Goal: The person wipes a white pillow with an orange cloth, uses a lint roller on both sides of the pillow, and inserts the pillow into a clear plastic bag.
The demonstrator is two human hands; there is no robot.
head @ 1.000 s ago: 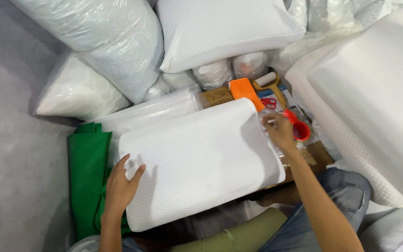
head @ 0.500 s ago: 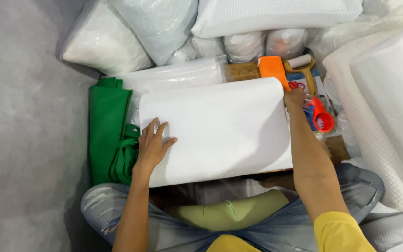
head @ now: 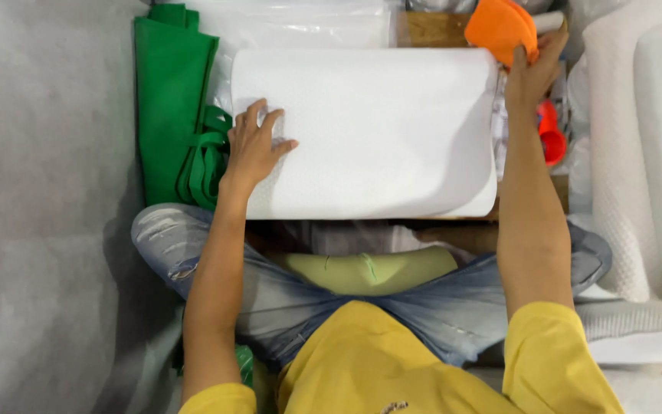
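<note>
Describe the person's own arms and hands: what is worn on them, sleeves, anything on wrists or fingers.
Both arms are bare from the short yellow sleeves of a T-shirt down to the fingertips. The left hand and the right hand wear no gloves. No watch, bracelet or ring shows on either wrist or on the fingers in view.

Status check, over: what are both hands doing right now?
Left hand flat on white textured foam pillow, fingers spread. Right hand at pillow's far corner, touching orange plastic tool. Green fabric bags beside pillow, left.
</note>
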